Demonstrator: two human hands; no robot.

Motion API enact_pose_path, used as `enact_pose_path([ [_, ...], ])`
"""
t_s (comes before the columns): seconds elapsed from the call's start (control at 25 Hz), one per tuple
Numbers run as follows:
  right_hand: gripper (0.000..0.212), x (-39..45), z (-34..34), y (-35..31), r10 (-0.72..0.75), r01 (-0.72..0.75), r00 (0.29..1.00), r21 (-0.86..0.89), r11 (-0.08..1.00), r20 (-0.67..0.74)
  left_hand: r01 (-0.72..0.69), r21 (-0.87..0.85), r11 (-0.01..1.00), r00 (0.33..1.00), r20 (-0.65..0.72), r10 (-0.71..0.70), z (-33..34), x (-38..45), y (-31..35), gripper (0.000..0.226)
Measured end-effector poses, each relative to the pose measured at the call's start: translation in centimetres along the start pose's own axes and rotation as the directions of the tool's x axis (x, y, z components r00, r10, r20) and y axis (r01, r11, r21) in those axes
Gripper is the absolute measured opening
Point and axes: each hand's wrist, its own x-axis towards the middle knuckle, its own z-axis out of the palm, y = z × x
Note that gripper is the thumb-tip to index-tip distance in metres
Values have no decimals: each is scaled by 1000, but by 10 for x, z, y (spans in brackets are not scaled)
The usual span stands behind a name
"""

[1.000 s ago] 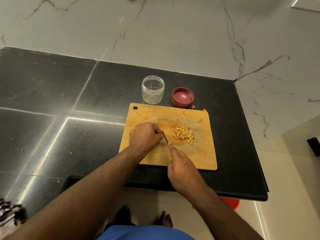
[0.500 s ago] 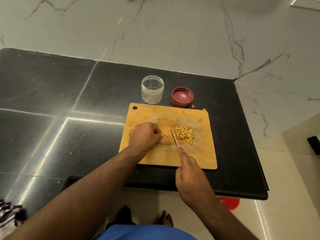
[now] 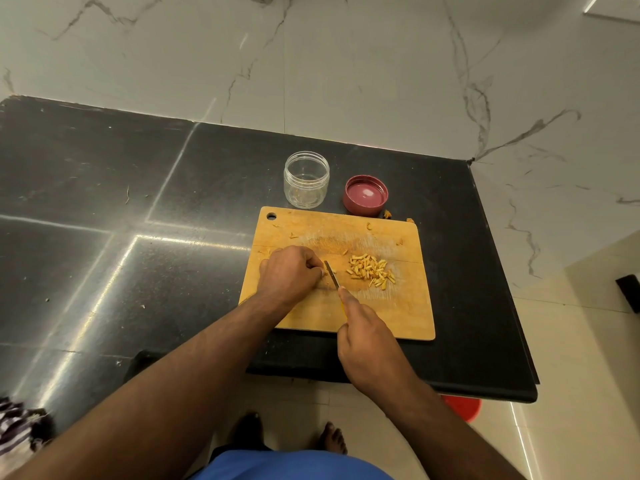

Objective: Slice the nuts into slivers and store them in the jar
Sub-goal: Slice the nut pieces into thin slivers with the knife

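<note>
On one wooden cutting board [image 3: 398,306], the right hand [image 3: 369,344] grips one knife [image 3: 331,274]; the left hand [image 3: 289,273] pinches a nut beside one pile of slivers [image 3: 370,270]; behind stand one open jar [image 3: 306,179] and one lid [image 3: 365,194].

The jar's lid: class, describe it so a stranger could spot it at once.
On the black stone countertop, look just beyond the far edge of the wooden cutting board. The round maroon plastic lid lies there upturned, right of the clear empty jar, the only red item on the counter.

I'm working on a pale rectangular wooden cutting board [image 3: 381,317], its middle looking scuffed and matt. The polished black stone worktop [image 3: 104,209] is throwing glossy reflections. Near its far edge, the clear smooth plastic jar [image 3: 306,180] and red plastic lid [image 3: 365,195] are shining.
</note>
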Motion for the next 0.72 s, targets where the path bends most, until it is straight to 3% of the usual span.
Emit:
enact_pose_path([
  [0.52, 58, -15, 5, 1, 20, -19, 1000, -21, 1000, 17, 8, 28, 1000, 1000, -14, -8, -1, -1, 4, 8],
  [0.72, 56, -24, -1, 8, 25, -27, 997, -21, 999, -68, 5, 33, 999, 1000, -3, -5, 0, -1, 1, 9],
])
